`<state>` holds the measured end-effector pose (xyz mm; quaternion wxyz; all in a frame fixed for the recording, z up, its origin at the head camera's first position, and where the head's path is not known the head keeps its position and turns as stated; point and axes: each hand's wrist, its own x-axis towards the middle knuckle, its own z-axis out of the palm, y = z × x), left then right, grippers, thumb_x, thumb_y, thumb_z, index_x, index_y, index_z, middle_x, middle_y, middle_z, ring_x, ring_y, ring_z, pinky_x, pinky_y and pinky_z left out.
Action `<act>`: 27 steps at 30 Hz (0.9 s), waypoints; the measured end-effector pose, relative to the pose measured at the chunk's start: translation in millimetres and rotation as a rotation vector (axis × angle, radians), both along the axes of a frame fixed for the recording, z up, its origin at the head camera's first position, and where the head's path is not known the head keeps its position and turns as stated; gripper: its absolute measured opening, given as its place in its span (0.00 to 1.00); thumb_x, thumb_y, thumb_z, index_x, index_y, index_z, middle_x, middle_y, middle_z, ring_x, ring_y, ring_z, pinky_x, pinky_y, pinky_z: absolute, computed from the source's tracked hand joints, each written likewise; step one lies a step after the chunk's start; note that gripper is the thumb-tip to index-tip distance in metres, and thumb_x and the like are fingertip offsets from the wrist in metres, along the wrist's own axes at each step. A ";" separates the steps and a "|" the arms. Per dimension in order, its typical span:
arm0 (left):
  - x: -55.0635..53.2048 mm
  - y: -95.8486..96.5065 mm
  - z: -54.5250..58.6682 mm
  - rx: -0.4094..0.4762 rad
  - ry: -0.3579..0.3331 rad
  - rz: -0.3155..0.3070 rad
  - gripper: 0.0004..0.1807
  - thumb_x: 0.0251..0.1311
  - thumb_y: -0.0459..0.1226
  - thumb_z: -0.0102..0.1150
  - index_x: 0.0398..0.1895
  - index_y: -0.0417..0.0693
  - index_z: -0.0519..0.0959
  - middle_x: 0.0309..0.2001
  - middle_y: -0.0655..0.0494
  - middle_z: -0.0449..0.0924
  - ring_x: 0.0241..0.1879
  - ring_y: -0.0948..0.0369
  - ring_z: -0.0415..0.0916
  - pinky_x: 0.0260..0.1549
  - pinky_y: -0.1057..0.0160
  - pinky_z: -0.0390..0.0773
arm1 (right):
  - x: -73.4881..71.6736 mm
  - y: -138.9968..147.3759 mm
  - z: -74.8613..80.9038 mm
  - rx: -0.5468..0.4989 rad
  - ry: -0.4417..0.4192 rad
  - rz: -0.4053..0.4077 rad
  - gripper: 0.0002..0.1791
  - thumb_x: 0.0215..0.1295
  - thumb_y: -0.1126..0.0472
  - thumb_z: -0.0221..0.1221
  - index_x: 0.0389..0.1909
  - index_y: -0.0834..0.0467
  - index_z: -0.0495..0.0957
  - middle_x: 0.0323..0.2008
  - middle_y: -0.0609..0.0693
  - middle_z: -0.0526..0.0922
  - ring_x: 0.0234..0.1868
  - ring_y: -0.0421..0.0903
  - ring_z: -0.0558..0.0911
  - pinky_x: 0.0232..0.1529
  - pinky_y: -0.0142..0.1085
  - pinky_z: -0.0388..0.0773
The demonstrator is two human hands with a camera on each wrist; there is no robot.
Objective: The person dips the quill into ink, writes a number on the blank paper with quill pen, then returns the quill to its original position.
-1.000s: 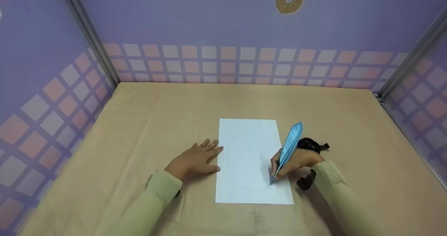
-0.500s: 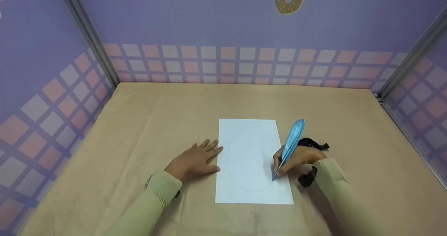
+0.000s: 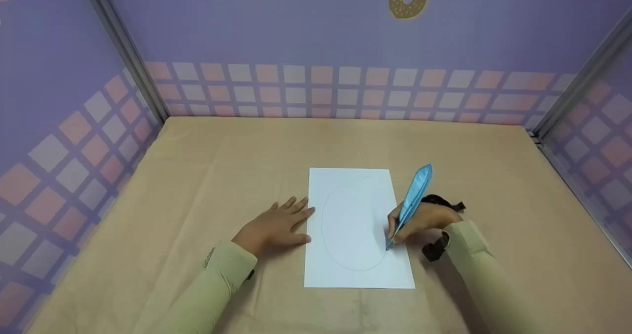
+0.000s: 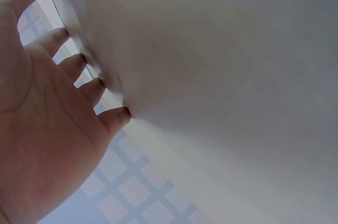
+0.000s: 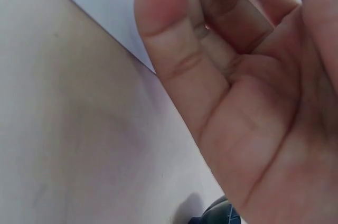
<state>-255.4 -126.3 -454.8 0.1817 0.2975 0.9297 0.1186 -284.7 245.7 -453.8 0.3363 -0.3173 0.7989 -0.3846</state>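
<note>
My right hand (image 3: 419,221) pinches a blue feather pen (image 3: 414,193), its tip on the right part of a white sheet of paper (image 3: 350,215). A thin pencil-like curve runs from near the sheet's top down its left side and round the bottom to the pen tip. With fingers spread, my left hand (image 3: 276,228) rests at the sheet's left edge, thumb and fingertips reaching onto the paper. In the left wrist view that hand (image 4: 58,108) shows its palm and straight fingers. The right wrist view shows the curled right hand (image 5: 248,102), with the pen mostly hidden.
A beige cloth covers the table (image 3: 247,146). Black straps (image 3: 435,250) are around the right wrist. Purple walls (image 3: 335,37) with pink and white squares enclose the back and sides, with grey metal posts (image 3: 123,47) at the corners.
My right hand and the feather pen have moved slightly up and to the right along the sheet, and the drawn curve has grown at its lower right. The left hand has stayed still.
</note>
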 end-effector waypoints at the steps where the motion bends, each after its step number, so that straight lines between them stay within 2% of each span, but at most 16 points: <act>1: 0.0 0.0 0.4 0.002 -0.001 0.000 0.40 0.66 0.59 0.47 0.77 0.58 0.50 0.78 0.55 0.40 0.77 0.50 0.36 0.72 0.40 0.43 | -0.4 0.2 0.4 0.003 0.000 -0.003 0.06 0.49 0.66 0.70 0.29 0.55 0.86 0.32 0.51 0.87 0.30 0.36 0.77 0.31 0.27 0.74; 6: 0.3 -0.4 2.0 0.001 -0.007 -0.004 0.40 0.66 0.59 0.47 0.77 0.58 0.50 0.78 0.55 0.39 0.77 0.49 0.36 0.72 0.40 0.42 | -2.1 0.7 1.8 0.007 -0.002 -0.015 0.06 0.50 0.66 0.69 0.29 0.54 0.85 0.32 0.49 0.87 0.31 0.36 0.77 0.31 0.28 0.74; 12: 0.2 -0.4 0.2 0.000 0.002 -0.004 0.40 0.66 0.60 0.46 0.77 0.58 0.50 0.78 0.56 0.40 0.77 0.50 0.36 0.72 0.40 0.43 | -3.1 1.1 2.8 -0.001 -0.017 -0.046 0.05 0.50 0.67 0.69 0.29 0.57 0.84 0.32 0.52 0.86 0.32 0.38 0.78 0.33 0.29 0.74; 16: 0.0 -0.3 -0.3 0.000 0.008 -0.003 0.40 0.66 0.60 0.46 0.77 0.58 0.50 0.78 0.56 0.40 0.77 0.50 0.36 0.72 0.40 0.43 | -4.3 1.7 3.2 -0.025 -0.020 -0.060 0.05 0.51 0.67 0.69 0.29 0.59 0.84 0.32 0.52 0.86 0.31 0.38 0.77 0.32 0.28 0.73; 22: -0.1 0.6 0.3 0.005 0.002 0.002 0.40 0.66 0.59 0.47 0.76 0.58 0.51 0.78 0.55 0.40 0.77 0.50 0.36 0.72 0.40 0.43 | -7.4 2.3 2.7 -0.061 -0.047 -0.086 0.04 0.51 0.69 0.68 0.28 0.60 0.83 0.29 0.47 0.85 0.29 0.38 0.76 0.31 0.29 0.73; 27: 0.2 1.0 0.5 0.015 0.003 0.006 0.40 0.65 0.59 0.48 0.76 0.58 0.51 0.78 0.56 0.41 0.77 0.50 0.37 0.72 0.40 0.43 | -11.9 3.3 0.6 -0.082 -0.051 -0.096 0.04 0.51 0.70 0.67 0.29 0.62 0.83 0.28 0.49 0.85 0.28 0.38 0.75 0.30 0.29 0.72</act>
